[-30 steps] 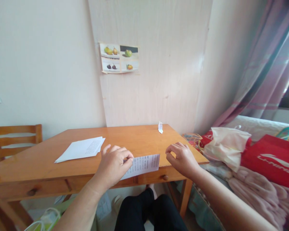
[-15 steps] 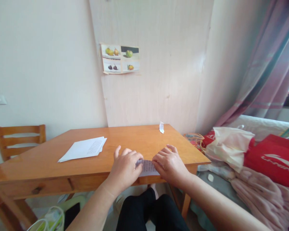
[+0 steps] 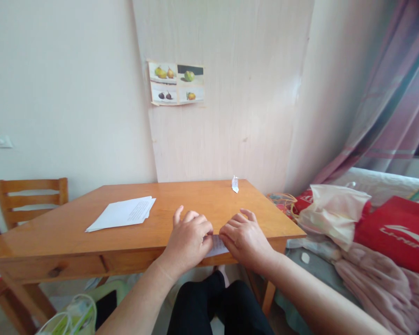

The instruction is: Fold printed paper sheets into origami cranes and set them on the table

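Between my hands, at the front edge of the wooden table [image 3: 181,200], is a small piece of printed paper [image 3: 217,246]. My left hand [image 3: 192,238] pinches its left side with thumb and forefinger, the other fingers curled and the little finger raised. On the right side, my right hand [image 3: 245,237] grips the paper with its fingertips. Both hands cover much of the sheet, so its full shape and folds are hidden. Toward the back right of the table stands a small folded paper piece [image 3: 235,184].
A stack of printed sheets [image 3: 124,214] lies on the table's left part. A wooden chair [image 3: 31,197] stands at the left. To the right are a red bag [image 3: 398,228], a white plastic bag [image 3: 335,209] and a pink blanket [image 3: 373,274]. Fruit pictures [image 3: 177,83] hang on the wall.
My left hand has shifted right, closer to my right hand, and less of the paper shows between them. My right hand has hardly moved. The view has shifted slightly.
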`<move>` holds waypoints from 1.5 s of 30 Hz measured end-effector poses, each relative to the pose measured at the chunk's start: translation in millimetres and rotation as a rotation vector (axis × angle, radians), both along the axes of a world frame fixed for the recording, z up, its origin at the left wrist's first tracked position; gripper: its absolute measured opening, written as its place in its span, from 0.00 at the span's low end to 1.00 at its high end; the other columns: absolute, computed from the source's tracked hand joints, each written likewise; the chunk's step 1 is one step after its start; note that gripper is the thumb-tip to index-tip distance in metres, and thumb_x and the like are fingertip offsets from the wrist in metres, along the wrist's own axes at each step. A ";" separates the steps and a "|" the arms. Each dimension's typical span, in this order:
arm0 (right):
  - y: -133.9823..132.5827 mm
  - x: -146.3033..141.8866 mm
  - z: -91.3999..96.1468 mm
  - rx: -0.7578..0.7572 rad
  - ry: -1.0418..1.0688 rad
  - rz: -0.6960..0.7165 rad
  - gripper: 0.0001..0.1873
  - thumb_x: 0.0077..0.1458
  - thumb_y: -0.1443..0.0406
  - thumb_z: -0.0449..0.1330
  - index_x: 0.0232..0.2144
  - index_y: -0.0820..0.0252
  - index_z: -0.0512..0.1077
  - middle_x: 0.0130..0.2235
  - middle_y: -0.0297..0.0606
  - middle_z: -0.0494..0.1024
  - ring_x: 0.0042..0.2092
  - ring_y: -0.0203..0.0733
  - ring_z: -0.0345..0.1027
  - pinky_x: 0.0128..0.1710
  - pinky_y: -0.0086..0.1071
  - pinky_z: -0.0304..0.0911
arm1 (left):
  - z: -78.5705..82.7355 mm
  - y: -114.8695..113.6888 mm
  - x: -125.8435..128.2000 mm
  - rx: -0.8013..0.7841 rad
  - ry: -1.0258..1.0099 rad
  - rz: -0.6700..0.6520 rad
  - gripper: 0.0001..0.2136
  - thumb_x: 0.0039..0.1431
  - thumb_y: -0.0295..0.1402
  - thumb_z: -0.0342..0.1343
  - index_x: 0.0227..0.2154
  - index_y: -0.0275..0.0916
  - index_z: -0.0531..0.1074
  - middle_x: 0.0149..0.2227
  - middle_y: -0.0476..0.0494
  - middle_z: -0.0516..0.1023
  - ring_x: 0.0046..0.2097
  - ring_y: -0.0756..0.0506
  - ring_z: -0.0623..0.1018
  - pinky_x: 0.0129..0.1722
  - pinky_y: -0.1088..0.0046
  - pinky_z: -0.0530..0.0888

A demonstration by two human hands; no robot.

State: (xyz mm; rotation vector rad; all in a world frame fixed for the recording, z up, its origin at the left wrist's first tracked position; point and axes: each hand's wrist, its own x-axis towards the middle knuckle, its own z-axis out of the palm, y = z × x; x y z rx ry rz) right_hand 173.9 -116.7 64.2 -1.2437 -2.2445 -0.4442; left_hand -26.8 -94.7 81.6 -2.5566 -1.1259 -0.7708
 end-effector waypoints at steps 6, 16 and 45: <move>1.4 7.4 2.0 0.007 0.018 -0.004 0.11 0.65 0.64 0.57 0.29 0.56 0.74 0.30 0.35 0.78 0.40 0.43 0.67 0.58 0.45 0.44 | -0.7 3.8 -16.1 0.010 0.011 0.032 0.05 0.55 0.27 0.55 0.28 0.44 0.73 0.33 0.50 0.77 0.46 0.41 0.72 0.63 0.42 0.48; 2.4 20.7 8.0 -0.009 0.014 -0.035 0.12 0.66 0.63 0.56 0.30 0.55 0.75 0.31 0.35 0.79 0.40 0.44 0.66 0.54 0.43 0.46 | 0.0 9.6 -44.9 -0.011 0.010 0.105 0.06 0.55 0.27 0.54 0.28 0.44 0.74 0.34 0.51 0.77 0.45 0.42 0.72 0.63 0.43 0.49; 2.2 14.0 4.8 -0.043 0.109 -0.025 0.06 0.63 0.62 0.61 0.35 0.54 0.77 0.34 0.36 0.80 0.43 0.45 0.68 0.50 0.41 0.51 | -2.0 2.4 -7.3 0.003 -0.060 -0.015 0.08 0.64 0.32 0.54 0.30 0.46 0.77 0.33 0.49 0.80 0.46 0.41 0.73 0.64 0.39 0.42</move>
